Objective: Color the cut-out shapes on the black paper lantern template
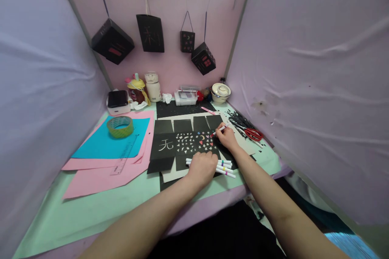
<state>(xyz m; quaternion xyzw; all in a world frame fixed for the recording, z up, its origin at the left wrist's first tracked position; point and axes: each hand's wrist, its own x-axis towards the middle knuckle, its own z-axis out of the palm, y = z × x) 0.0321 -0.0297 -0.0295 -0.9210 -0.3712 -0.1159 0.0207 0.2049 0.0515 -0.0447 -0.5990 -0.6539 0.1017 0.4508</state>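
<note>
A flat black paper cutout [162, 161] with folding flaps lies in front of me. It has a cut Chinese character on its left panel, small scattered shapes in the middle, and stars, hearts and a moon on the right. My right hand [226, 136] pinches a white marker [223, 128], its reddish tip at the stars near the panel's right side. Closed around a bundle of several white markers [225, 168] with coloured bands, my left hand [203, 166] rests on the lower edge of the black paper. Pale board [173, 175] shows beneath the cutout.
Blue paper [100, 144], pink sheets [91, 184], a clear ruler [124, 156] and a tape roll [120, 127] lie left. Red-handled scissors [253, 134] and black scraps [240, 119] are right. Bottles [152, 88], a plastic box [186, 96] and a bowl [220, 93] stand behind; black paper lanterns [112, 41] hang above.
</note>
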